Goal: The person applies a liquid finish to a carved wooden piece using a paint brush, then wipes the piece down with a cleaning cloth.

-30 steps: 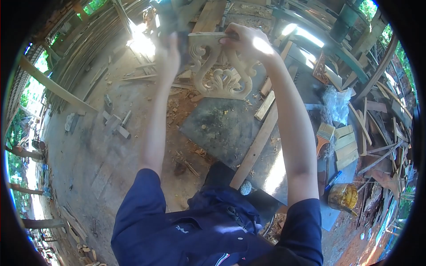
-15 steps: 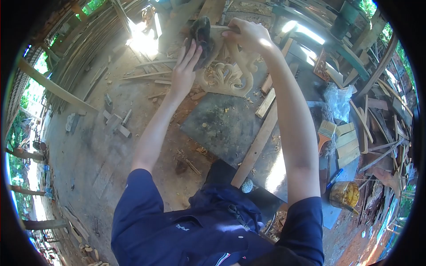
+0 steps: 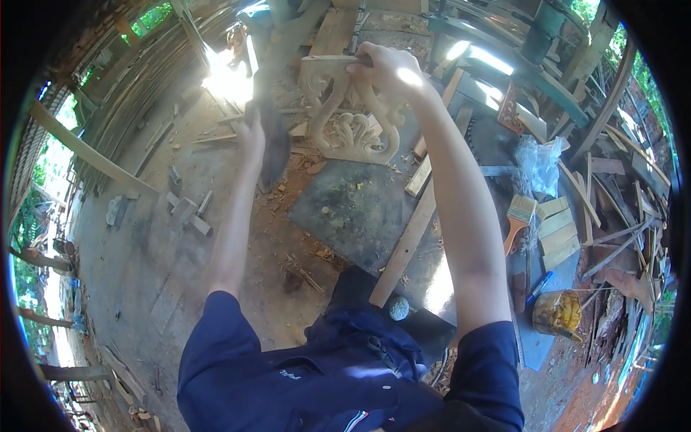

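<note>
While the carved panel is being clamped at its far edge by the right hand, a dark blurred thing is being seen at the left hand, left of the panel; whether those fingers are being closed cannot be told.

The scene is viewed from the wearer's head, forward and steeply down, in a round frame; the shirt is caught closest, the carving farther out, by the far edge of the board
</note>
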A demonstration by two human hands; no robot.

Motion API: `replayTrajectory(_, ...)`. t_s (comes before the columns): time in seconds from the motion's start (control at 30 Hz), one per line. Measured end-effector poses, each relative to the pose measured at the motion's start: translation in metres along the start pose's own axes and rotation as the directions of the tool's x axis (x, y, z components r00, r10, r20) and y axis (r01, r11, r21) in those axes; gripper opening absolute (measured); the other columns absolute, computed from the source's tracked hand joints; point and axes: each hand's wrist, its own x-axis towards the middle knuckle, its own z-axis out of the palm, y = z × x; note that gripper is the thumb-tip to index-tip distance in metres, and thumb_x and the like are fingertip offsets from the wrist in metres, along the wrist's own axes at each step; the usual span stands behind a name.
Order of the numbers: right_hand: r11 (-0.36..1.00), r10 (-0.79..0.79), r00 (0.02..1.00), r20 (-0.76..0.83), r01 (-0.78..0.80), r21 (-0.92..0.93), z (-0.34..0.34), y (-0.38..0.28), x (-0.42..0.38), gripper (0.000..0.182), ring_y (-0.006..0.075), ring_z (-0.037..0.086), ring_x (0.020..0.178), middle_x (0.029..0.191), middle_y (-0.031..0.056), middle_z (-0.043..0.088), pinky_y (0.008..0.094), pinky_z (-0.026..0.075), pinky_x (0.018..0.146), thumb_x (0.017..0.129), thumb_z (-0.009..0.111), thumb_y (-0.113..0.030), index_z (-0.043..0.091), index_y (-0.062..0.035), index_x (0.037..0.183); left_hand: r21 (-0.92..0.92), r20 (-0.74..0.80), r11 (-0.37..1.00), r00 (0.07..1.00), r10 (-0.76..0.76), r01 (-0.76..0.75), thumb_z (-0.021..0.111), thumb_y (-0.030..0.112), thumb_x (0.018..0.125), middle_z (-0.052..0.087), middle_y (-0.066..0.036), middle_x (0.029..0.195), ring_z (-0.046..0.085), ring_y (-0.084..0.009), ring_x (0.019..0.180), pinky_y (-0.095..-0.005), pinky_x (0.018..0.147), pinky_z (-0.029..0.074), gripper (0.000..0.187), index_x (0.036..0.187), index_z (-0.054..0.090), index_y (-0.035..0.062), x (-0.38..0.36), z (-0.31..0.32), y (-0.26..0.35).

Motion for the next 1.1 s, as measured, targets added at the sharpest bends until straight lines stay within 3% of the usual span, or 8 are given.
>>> replayTrajectory(0.07, 0.999, 0.032, 0.999, 0.035, -0.032, 0.002, 0.003, 0.003, 0.004, 0.052, 0.0336, 0.073, 0.103, 0.110, 0.0135, 0.077, 0.0451, 0.056, 0.091, 0.098, 0.064, -0.055, 0.066, -0.0137, 0.129, -0.236, 0.117, 0.970, 0.989, 0.092, -0.063, 0.051, 0.032, 0.112, 0.074, -0.006, 0.112, 0.066, -0.0130, 0.102, -0.0312, 0.090, 0.052, 0.042, 0.131, 0.067, -0.0022, 0.012, 0.019, 0.051)
replayTrajectory(0.17, 0.999, 0.032, 0.998, 0.046, -0.032, 0.000, 0.005, 0.007, 0.007, 0.053, 0.0340, 0.073, 0.103, 0.110, 0.0133, 0.077, 0.0443, 0.056, 0.092, 0.098, 0.063, -0.057, 0.066, -0.0140, 0.129, 0.192, 0.348, 0.969, 0.934, 0.082, -0.157, 0.055, 0.036, 0.110, 0.073, -0.016, 0.125, 0.067, -0.0288, 0.122, -0.0388, 0.100, 0.052, 0.046, 0.135, 0.066, 0.0000, -0.006, 0.056, 0.129)
replayTrajectory(0.2, 0.999, 0.040, 0.998, 0.052, -0.040, 0.001, 0.006, 0.008, 0.008, 0.053, 0.0340, 0.073, 0.103, 0.110, 0.0133, 0.077, 0.0443, 0.056, 0.092, 0.098, 0.063, -0.057, 0.066, -0.0140, 0.129, 0.243, 0.164, 0.628, 0.670, 0.724, -0.739, 0.061, 0.013, 0.103, 0.065, -0.017, 0.142, 0.059, -0.0342, 0.136, -0.0430, 0.109, 0.050, 0.042, 0.143, 0.060, -0.0017, -0.006, 0.089, 0.101)
replayTrajectory(0.27, 0.994, 0.109, 0.994, -0.006, -0.110, -0.028, 0.007, 0.013, 0.007, 0.052, 0.0327, 0.073, 0.105, 0.110, 0.0138, 0.077, 0.0439, 0.056, 0.092, 0.099, 0.062, -0.057, 0.067, -0.0131, 0.127, 0.268, 0.215, 0.530, 0.586, 0.781, -0.805, 0.062, -0.006, 0.089, 0.057, -0.018, 0.151, 0.053, -0.0389, 0.141, -0.0465, 0.113, 0.047, 0.056, 0.144, 0.059, 0.0004, -0.015, 0.105, 0.069)
replayTrajectory(0.47, 0.951, 0.307, 0.942, 0.132, -0.310, 0.002, -0.012, 0.032, 0.005, 0.042, 0.0286, 0.076, 0.088, 0.098, 0.0131, 0.078, 0.0420, 0.059, 0.082, 0.102, 0.061, -0.050, 0.068, -0.0131, 0.123, 0.197, 0.518, 0.678, 0.663, 0.541, -0.708, 0.059, -0.013, 0.080, 0.061, -0.019, 0.145, 0.058, -0.0385, 0.134, -0.0432, 0.110, 0.050, 0.063, 0.139, 0.065, 0.0052, -0.059, 0.076, -0.006)
replayTrajectory(0.67, 0.999, -0.033, 0.999, 0.008, 0.033, 0.002, 0.010, 0.024, 0.010, 0.051, 0.0313, 0.075, 0.099, 0.112, 0.0118, 0.076, 0.0432, 0.059, 0.088, 0.098, 0.066, -0.054, 0.065, -0.0149, 0.131, 0.518, 0.698, 0.803, 0.689, -0.197, -0.295, 0.050, -0.010, 0.081, 0.072, -0.021, 0.126, 0.067, -0.0365, 0.121, -0.0423, 0.106, 0.052, 0.050, 0.123, 0.074, 0.0026, -0.023, -0.004, -0.019)
replayTrajectory(0.87, 0.985, -0.159, 0.987, 0.014, 0.158, 0.065, 0.000, 0.007, -0.005, 0.049, 0.0338, 0.072, 0.106, 0.112, 0.0134, 0.075, 0.0452, 0.056, 0.093, 0.099, 0.067, -0.050, 0.067, -0.0113, 0.128, 0.218, 0.088, 0.975, 0.995, -0.047, 0.027, 0.057, 0.005, 0.098, 0.066, -0.020, 0.133, 0.064, -0.0293, 0.123, -0.0404, 0.106, 0.051, 0.046, 0.144, 0.053, 0.0006, 0.025, -0.031, 0.022)
replayTrajectory(1.1, 0.966, -0.097, 0.993, 0.074, 0.076, 0.248, -0.015, -0.012, -0.017, 0.047, 0.0305, 0.072, 0.099, 0.103, 0.0162, 0.074, 0.0450, 0.058, 0.085, 0.107, 0.056, -0.048, 0.069, -0.0068, 0.123, -0.390, 0.129, 0.915, 0.977, 0.167, -0.105, 0.063, 0.027, 0.104, 0.073, -0.007, 0.114, 0.070, -0.0160, 0.098, -0.0301, 0.092, 0.051, 0.036, 0.126, 0.068, -0.0012, 0.019, -0.010, 0.150)
